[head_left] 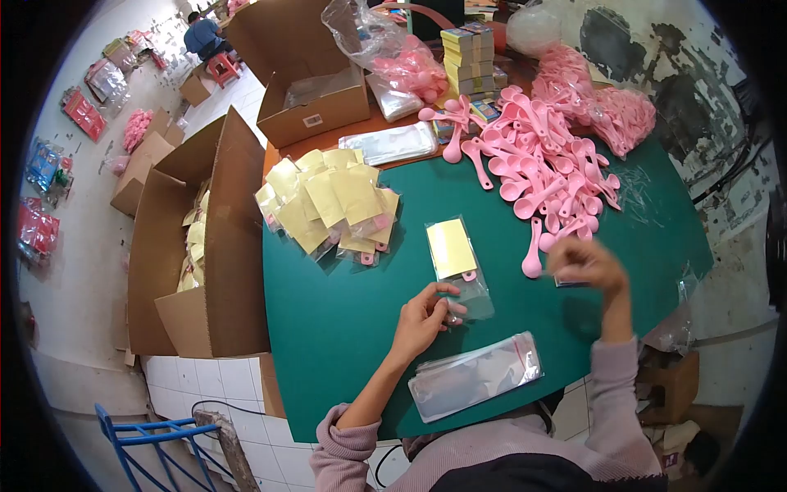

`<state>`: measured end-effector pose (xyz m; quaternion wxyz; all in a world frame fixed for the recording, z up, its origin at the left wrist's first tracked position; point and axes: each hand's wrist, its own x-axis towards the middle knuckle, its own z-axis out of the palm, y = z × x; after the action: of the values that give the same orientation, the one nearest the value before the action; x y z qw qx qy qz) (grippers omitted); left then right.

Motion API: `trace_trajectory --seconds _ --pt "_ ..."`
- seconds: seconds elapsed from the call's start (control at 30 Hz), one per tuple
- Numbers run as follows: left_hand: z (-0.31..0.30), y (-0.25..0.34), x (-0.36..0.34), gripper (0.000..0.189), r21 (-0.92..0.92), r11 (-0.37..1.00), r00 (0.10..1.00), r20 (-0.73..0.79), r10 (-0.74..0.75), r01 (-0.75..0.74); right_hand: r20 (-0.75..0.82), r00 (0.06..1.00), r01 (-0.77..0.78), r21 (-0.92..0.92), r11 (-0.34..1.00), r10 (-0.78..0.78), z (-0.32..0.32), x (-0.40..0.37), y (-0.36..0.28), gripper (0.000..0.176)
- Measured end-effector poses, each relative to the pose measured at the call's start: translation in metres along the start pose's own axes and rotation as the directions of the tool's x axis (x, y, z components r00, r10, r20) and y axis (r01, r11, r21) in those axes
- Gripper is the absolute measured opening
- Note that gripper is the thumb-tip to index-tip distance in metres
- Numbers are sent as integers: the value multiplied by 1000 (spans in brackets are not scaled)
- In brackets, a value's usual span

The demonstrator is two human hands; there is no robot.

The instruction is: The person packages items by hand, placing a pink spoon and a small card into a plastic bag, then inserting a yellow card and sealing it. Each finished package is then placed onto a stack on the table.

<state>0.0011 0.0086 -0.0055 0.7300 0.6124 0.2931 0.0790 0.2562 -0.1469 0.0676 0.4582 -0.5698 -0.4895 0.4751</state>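
Observation:
A clear plastic bag (484,305) lies on the green table, with a yellow card (450,248) in its upper part and a bit of a pink spoon (469,276) at the card's lower edge. My left hand (426,318) has its fingers curled at the bag's lower end, gripping the plastic. Blurred by motion, my right hand (589,264) is beside the heap of pink spoons (537,156); whether it holds anything is not clear. Partly hidden beneath it is a small dark-edged flat thing (571,284). A stack of clear bags (475,377) lies near my body.
Bagged yellow cards (332,197) are piled at the table's left, beside a large open carton (238,246) holding more. Behind stand another carton (316,119), flat clear bags (389,144) and stacked card bundles (469,57). A person (203,37) sits far off.

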Motion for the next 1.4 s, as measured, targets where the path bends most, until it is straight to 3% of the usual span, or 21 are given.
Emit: trace_trajectory --seconds 0.07,0.13,0.17,0.2,0.23,0.3,0.33,0.37,0.43,0.5,0.63,0.7,0.73,0.8,0.83,0.9,1.03,1.1,1.23,1.3,1.4 --pt "1 -3 1 21 33 999 1000 8 13 -14 -182 982 -48 -25 999 43 -66 -12 7 11" --pt "0 -7 2 21 -23 999 999 1 32 -32 -610 786 -197 -402 894 -101 -153 -19 39 16" --pt "1 -7 2 21 -24 999 999 1 43 -43 -609 785 -193 -411 891 -111 -168 -31 46 16" --pt "0 -7 2 21 -48 998 999 3 37 -37 -763 647 -660 -563 497 -4 -175 -42 53 21" --pt "-1 -7 2 21 -72 997 1000 2 29 -28 -891 454 -889 -450 -77 -32 -175 -49 58 26" --pt "-3 -5 2 20 -93 995 1000 3 25 -25 -756 647 -664 -621 417 -96 -71 -18 -12 38" --pt "-3 -4 1 20 -105 994 1000 17 16 -14 -503 799 -314 -815 487 -328 -58 -6 16 47" --pt "-3 -2 0 20 -100 995 1000 15 14 -13 -379 901 -141 -718 682 -213 -9 10 -2 54" --pt "-2 5 -2 18 -192 981 1000 25 -1 6 -88 975 115 -590 799 -205 55 31 14 61" --pt "-1 5 -3 17 -206 978 1000 10 -4 6 -13 930 233 -753 615 -369 91 45 26 51" --pt "-11 4 -3 19 -276 961 997 71 10 10 -48 890 271 -745 610 -453 93 52 46 34" --pt "-11 10 -4 14 -287 957 998 57 -11 27 -188 906 220 -559 799 -380 91 51 48 18" --pt "-9 11 -4 14 -290 956 998 54 -14 29 -185 907 220 -558 800 -378 90 51 48 18" --pt "-1 11 -2 11 118 979 986 -17 169 -166 -243 922 198 -372 907 -301 89 48 49 14" --pt "0 9 -1 11 117 980 987 -15 162 -160 -246 923 193 -369 909 -295 88 47 49 14" --pt "2 5 0 13 335 919 971 -39 234 -208 -290 947 70 -236 969 -139 85 48 49 10" --pt "3 6 2 14 357 910 960 -103 261 -209 -206 978 18 -46 999 -27 82 50 57 8" --pt "2 2 3 14 388 903 950 -165 266 -185 -171 973 -83 359 930 153 85 52 61 9" --pt "6 -3 7 14 282 949 933 -281 225 -144 -210 956 -132 323 937 207 87 55 61 10" --pt "7 -1 8 17 287 957 941 -309 139 -47 -255 945 -117 327 938 207 88 56 61 11" --pt "11 7 9 19 170 981 914 -377 151 -92 -287 938 -92 338 937 196 90 57 58 13"
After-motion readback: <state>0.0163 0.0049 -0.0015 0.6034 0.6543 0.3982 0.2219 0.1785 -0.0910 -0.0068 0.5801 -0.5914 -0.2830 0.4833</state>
